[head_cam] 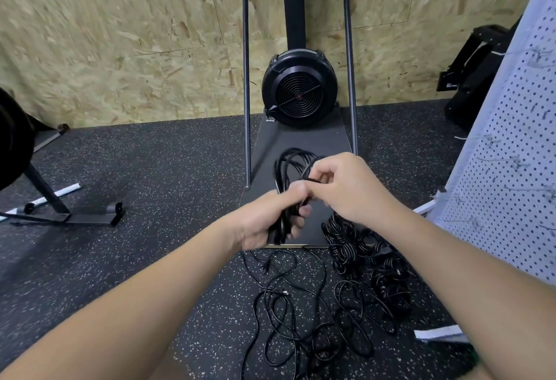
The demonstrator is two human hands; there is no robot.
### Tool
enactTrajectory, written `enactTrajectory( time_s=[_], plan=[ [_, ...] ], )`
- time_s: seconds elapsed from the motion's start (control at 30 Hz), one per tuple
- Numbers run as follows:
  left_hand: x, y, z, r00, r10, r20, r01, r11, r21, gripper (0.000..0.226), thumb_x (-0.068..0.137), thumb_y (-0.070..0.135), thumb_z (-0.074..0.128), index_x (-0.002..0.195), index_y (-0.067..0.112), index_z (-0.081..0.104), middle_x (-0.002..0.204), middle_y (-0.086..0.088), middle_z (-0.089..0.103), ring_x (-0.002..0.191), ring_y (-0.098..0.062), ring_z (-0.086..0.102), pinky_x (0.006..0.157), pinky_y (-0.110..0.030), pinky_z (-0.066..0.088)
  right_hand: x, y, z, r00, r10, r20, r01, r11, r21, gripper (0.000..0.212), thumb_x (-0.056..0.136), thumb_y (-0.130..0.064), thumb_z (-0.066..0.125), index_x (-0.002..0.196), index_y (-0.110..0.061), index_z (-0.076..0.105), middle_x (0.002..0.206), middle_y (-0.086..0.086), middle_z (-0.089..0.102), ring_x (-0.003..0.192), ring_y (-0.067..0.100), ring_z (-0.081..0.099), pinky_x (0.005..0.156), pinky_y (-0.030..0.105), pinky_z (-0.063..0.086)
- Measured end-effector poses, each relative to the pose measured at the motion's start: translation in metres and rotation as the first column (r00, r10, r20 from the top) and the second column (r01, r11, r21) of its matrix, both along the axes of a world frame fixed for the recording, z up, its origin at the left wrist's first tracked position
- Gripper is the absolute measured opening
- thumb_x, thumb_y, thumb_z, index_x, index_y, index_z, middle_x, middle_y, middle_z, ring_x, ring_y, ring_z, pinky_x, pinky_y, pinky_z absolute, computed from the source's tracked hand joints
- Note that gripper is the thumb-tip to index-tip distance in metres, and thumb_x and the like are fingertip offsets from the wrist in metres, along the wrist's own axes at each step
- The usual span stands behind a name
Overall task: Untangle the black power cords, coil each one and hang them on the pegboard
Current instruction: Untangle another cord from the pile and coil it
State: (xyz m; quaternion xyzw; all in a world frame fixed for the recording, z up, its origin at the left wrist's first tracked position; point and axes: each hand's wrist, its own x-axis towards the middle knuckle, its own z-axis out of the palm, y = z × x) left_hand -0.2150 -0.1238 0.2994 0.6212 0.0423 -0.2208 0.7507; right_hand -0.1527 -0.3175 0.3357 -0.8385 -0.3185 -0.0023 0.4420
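- Loose cords [304,313] sprawl tangled on the floor [150,169] below both forearms
- Left hand [270,220] grips a coiled cord [285,169]
- Right hand [346,187] pinches its end just above
- Pegboard [511,139] stands at my right

Inspector: You have one view only, the head camera. It sits on your head, faces forward and tilts down toward the floor [150,169].

Operator: How near?

Inspector: Close. Your forearms enter from the lower corners; your left hand [270,220] and right hand [346,190] meet at mid-frame. The wide lens bows the wall [120,33] across the top. The pegboard [511,169] runs down the right edge. There is no second view to share anything.
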Motion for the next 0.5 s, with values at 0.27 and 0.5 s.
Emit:
enactTrajectory(
  time_s=[0.27,0.5],
  plan=[
    [0.003,0.002,-0.004,0.998,0.058,0.010,-0.055,0.977,-0.205,0.015,0.095,-0.003,0.058,0.102,0.009,0.063,0.081,-0.001,0.046,0.064,-0.009,0.036,0.056,-0.020,0.037,0.003,-0.002,-0.006,0.978,0.008,-0.209,0.013,0.995,0.099,0.025,0.086,-0.051,0.090,0.100,-0.033,0.080,0.098,-0.010,0.080,0.091,0.006,0.075,0.090,0.035,0.061],
    [0.006,0.007,-0.005,0.983,0.173,0.067,-0.151,0.957,-0.248,0.030,0.094,-0.003,0.047,0.124,0.005,0.049,0.089,-0.010,0.050,0.066,-0.013,0.038,0.057,-0.023,0.038,0.011,-0.008,-0.013,0.939,0.016,-0.343,0.015,0.996,0.089,0.015,0.093,-0.039,0.087,0.101,-0.029,0.080,0.100,-0.008,0.081,0.093,0.011,0.075,0.089,0.034,0.055]
  ],
)
